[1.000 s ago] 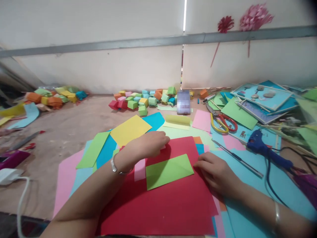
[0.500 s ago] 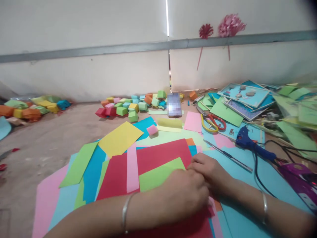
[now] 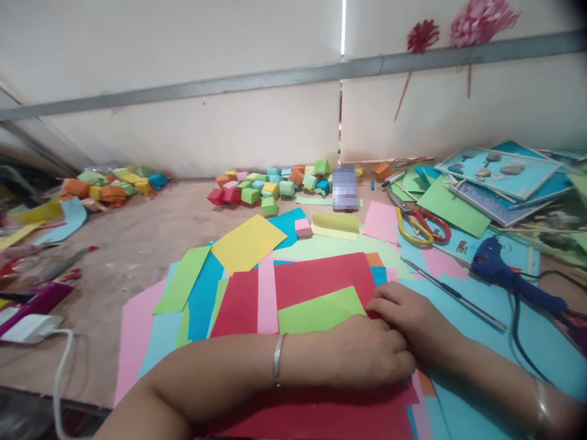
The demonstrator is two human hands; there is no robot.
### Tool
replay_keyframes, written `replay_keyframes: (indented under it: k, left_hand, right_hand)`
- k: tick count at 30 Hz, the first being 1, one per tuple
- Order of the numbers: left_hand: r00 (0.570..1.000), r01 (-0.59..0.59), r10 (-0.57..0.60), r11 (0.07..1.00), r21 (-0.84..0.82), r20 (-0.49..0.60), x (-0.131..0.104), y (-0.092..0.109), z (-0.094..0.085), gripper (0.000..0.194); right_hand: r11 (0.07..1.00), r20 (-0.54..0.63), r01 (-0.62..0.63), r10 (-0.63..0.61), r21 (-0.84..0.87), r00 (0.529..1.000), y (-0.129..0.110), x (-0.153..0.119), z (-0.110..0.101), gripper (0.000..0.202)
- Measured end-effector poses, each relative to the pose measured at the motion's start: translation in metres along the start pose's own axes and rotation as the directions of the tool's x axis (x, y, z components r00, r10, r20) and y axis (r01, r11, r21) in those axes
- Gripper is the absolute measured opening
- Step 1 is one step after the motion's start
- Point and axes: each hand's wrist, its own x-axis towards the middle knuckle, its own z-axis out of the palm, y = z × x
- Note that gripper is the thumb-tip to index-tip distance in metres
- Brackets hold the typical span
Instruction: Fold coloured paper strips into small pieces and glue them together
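My left hand is closed, with its fingers curled inward and pressed against my right hand. My right hand is also closed, its fingertips bent down at the right edge of the red sheet. Whatever lies between the fingers is hidden by the knuckles. A light green sheet reaches up to my left hand and lies on the red one. Beside it runs a pink strip. Beyond the sheets sits a small pink folded paper cube.
Several paper cubes lie along the wall near a phone. To the right are yellow-handled scissors, a pen and a blue glue gun with its cable. A white charger with a cord is at the left.
The view has swung left, so everything sits further right and the charger shows. My hands stay together at the red sheet's right edge.
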Motion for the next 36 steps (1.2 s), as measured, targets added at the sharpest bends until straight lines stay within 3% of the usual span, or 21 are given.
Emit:
replay_keyframes:
  k: [6,11,13,15,17,20,23,27,32,36]
  left_hand:
    - [0.999,0.031,-0.029,0.997,0.064,-0.037,0.000,0.004,-0.004,0.021]
    - [0.999,0.009,0.000,0.988,0.155,-0.053,-0.015,0.015,-0.023,0.013]
    - [0.991,0.132,-0.129,0.967,0.219,-0.030,-0.026,0.011,-0.036,0.016]
    - [0.949,0.271,-0.302,0.930,0.250,0.095,-0.037,-0.003,-0.050,0.023]
    - [0.878,0.398,-0.435,0.895,0.201,0.200,-0.045,-0.021,-0.062,0.038]
    - [0.756,0.554,-0.563,0.822,0.131,0.333,-0.051,-0.039,-0.073,0.046]
    - [0.729,0.618,-0.584,0.786,0.023,0.356,-0.047,-0.044,-0.073,0.044]
    - [0.739,0.642,-0.587,0.762,-0.082,0.330,-0.039,-0.044,-0.064,0.041]
    - [0.739,0.669,-0.613,0.718,-0.195,0.277,-0.039,-0.046,-0.054,0.043]
    - [0.716,0.697,-0.657,0.652,-0.298,0.236,-0.036,-0.054,-0.051,0.026]
  right_hand:
    - [0.999,0.060,0.000,0.002,-0.037,0.998,-0.001,0.002,-0.003,0.023]
    - [0.984,0.023,-0.002,0.006,-0.179,1.000,-0.009,0.002,-0.003,0.025]
    - [0.947,0.052,0.069,-0.056,-0.314,0.997,-0.012,0.001,-0.013,0.024]
    - [0.875,0.055,0.071,-0.051,-0.480,0.997,-0.013,0.001,-0.032,0.022]
    - [0.812,-0.039,-0.087,0.079,-0.577,0.996,-0.010,0.000,-0.058,0.019]
    - [0.721,-0.090,-0.314,0.332,-0.618,0.939,0.004,-0.008,-0.092,0.012]
    - [0.679,0.065,-0.333,0.488,-0.654,0.870,0.023,-0.013,-0.103,0.004]
    - [0.674,0.174,-0.285,0.528,-0.682,0.831,0.038,-0.014,-0.094,0.014]
    - [0.660,0.148,-0.314,0.545,-0.683,0.825,0.032,-0.012,-0.090,0.022]
    - [0.584,-0.005,-0.409,0.570,-0.701,0.822,0.011,-0.008,-0.097,0.025]
